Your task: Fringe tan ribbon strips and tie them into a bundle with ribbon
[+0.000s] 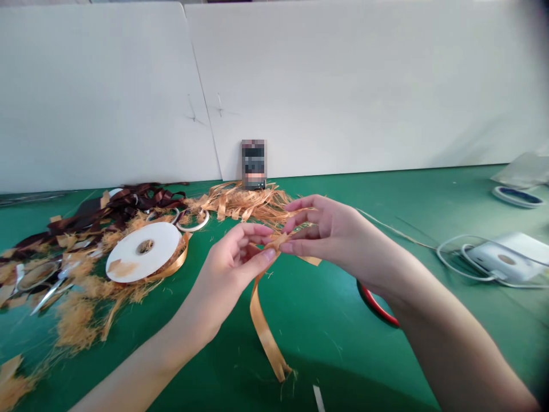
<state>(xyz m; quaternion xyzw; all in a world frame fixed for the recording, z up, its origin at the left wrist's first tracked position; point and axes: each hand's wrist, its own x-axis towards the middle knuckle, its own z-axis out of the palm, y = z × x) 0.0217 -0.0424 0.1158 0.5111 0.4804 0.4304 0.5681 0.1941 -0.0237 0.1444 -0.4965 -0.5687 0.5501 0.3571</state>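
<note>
My left hand [234, 257] and right hand [332, 232] pinch shiny gold ribbon [262, 326], open green bench [218, 375] separating them from a round white spool [162, 260]

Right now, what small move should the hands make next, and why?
Perhaps a gentle tightening pull on the gold ribbon: the left hand and right hand both pinch its bunched part, while one tail trails free below them.
</note>
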